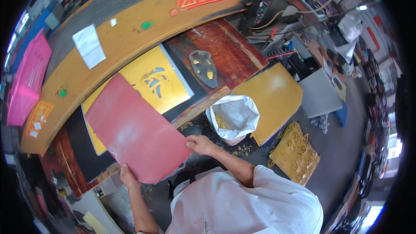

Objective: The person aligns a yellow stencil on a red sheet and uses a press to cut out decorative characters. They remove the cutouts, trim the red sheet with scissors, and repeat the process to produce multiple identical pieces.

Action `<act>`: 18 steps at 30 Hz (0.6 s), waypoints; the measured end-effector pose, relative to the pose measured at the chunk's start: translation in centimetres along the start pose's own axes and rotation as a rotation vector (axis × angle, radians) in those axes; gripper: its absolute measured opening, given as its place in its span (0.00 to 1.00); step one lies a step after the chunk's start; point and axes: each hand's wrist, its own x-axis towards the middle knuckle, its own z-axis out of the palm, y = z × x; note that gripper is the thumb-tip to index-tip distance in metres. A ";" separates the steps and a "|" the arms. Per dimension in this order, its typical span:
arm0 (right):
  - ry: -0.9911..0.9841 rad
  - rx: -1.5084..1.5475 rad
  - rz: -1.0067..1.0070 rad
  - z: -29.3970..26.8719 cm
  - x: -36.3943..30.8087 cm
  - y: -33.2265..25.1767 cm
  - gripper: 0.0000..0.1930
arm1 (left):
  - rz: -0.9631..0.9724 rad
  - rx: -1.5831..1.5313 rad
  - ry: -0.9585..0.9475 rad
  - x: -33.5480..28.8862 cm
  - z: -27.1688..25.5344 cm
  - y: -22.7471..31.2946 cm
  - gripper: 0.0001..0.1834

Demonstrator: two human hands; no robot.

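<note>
A large red sheet (134,130) with rounded corners is held by its near edges between my two hands. My left hand (128,176) pinches the near left edge, and my right hand (200,144) grips the right corner. The far part of the sheet lies over a yellow sheet (173,97) with curved cut-outs, which rests on a black mat (184,109) on the machine bed. To the right of the yellow sheet, a dark sole-shaped cutting die (203,68) stands on the reddish-brown board (229,45).
The orange machine beam (125,34), with green buttons, spans the bed's far side. Right of me are a white sack (234,119) with yellow scraps, a yellow sheet (273,99) and a stack of cut yellow pieces (297,154). A pink crate (30,78) is at far left.
</note>
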 end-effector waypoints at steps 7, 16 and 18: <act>0.107 0.344 0.218 -7.5 -1.6 4.8 0.17 | -0.244 0.245 0.136 -2.5 -0.3 -1.6 0.12; 0.156 0.446 -0.056 -16.8 7.5 -2.1 0.12 | -0.115 0.249 0.190 -1.1 0.3 -0.7 0.13; 0.199 0.400 -0.134 -19.1 9.5 -6.9 0.13 | -0.102 0.232 0.194 -0.8 0.3 -1.1 0.14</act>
